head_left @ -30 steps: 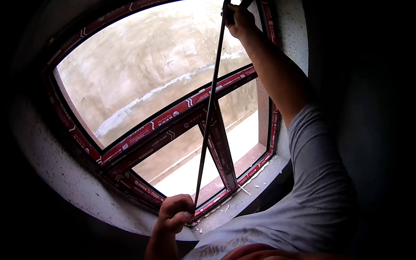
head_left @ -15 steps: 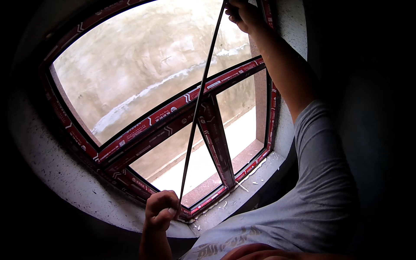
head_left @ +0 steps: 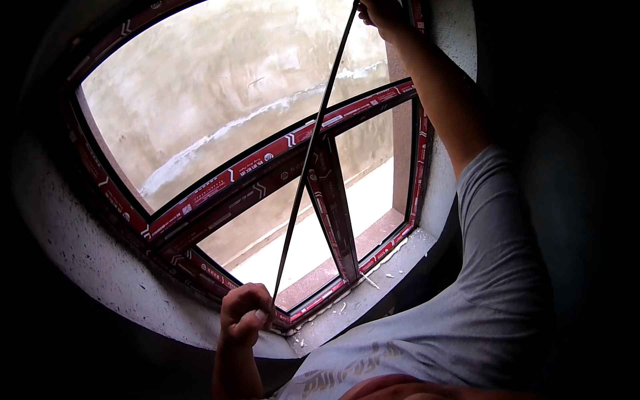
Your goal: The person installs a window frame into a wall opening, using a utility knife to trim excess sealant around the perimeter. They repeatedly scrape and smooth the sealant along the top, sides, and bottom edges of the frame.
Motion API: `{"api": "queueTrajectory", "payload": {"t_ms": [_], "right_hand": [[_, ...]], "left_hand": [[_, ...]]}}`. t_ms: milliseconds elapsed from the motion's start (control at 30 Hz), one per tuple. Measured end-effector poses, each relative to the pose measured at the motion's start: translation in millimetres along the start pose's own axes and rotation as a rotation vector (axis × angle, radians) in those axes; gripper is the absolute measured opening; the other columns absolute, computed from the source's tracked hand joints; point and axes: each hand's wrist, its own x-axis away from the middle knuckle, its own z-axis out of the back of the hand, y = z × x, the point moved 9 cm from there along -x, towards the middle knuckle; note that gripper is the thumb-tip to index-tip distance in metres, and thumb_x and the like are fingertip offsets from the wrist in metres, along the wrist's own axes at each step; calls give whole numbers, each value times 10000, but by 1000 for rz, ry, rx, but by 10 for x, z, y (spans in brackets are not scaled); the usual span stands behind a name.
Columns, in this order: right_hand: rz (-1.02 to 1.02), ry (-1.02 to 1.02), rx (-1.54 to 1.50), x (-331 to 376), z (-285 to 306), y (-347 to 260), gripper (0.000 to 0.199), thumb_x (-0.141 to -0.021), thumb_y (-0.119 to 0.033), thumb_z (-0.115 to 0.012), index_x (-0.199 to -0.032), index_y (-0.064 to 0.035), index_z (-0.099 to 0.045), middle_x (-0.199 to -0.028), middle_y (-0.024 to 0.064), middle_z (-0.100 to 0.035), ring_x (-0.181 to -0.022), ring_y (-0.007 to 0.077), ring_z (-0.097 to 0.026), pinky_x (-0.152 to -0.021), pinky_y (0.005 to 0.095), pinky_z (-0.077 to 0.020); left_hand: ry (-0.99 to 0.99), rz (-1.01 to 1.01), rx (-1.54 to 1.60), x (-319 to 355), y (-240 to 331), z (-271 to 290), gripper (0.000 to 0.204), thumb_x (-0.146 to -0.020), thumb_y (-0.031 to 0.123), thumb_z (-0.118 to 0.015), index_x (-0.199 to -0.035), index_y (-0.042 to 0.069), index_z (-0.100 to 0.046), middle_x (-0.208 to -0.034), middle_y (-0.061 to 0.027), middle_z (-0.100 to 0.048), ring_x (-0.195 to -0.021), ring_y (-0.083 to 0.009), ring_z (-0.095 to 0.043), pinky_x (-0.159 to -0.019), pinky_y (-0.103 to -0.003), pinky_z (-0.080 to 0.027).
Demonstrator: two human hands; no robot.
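A long thin black strip point(head_left: 299, 193) runs at a slant in front of the window, from low on the left to high on the right. My left hand point(head_left: 246, 316) is closed around its lower end, near the bottom of the window frame. Its upper end is in my right hand point(head_left: 383, 15), which is raised to the picture's top edge with curled fingers, partly cut off. Behind the strip, the window frame point(head_left: 263, 162) is covered in dark red printed film. It has one large upper pane point(head_left: 233, 93) and two smaller openings below.
A speckled, pale curved window surround point(head_left: 107, 293) encloses the frame. White crumbs and a thin white scrap point(head_left: 369, 280) lie along the sill point(head_left: 393, 273). Outside stands a beige plastered wall. The room around me is very dark.
My right hand has gone slightly up and to the right with the strip's upper end. The left hand keeps its grip, a little higher in view.
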Motion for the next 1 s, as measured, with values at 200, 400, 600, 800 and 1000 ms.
{"api": "queueTrajectory", "payload": {"t_ms": [200,400,600,800,1000], "right_hand": [[58,156,357,223,282,31,230,-924,-250,-634,-768,-80,-638,-667,16,-617,-564,126,-570,-523,322,-470],[115,206,673,498,525,-215,250,-922,-248,-652,-741,-77,-636,-599,14,-587,-535,156,-566,-514,367,-446],[325,210,738,296,1025,29,245,-909,-268,-702,-778,-69,-642,-599,29,-581,-558,163,-547,-530,387,-426],[216,375,841,579,1353,-130,356,-936,-448,-718,-705,-179,-684,-641,71,-675,-607,234,-642,-574,439,-455],[45,164,368,828,2068,488,356,-914,-376,-685,-834,-30,-672,-717,29,-660,-641,120,-630,-612,301,-491]], "left_hand": [[106,-121,20,-50,113,276,191,-845,167,-610,-856,6,-508,-639,-27,-434,-418,-89,-417,-348,-240,-339],[267,-229,-11,-43,390,525,257,-884,254,-575,-870,16,-480,-689,-24,-426,-422,-66,-383,-343,-228,-304],[192,-245,210,-233,544,616,186,-914,187,-524,-884,65,-386,-718,-10,-348,-495,-60,-287,-418,-199,-312],[2,-445,362,-249,923,779,156,-1018,174,-490,-956,94,-372,-717,-45,-386,-471,-112,-361,-376,-249,-341],[258,-365,-138,66,535,834,235,-979,252,-586,-934,52,-470,-737,-13,-456,-486,-63,-422,-394,-198,-340]]}}
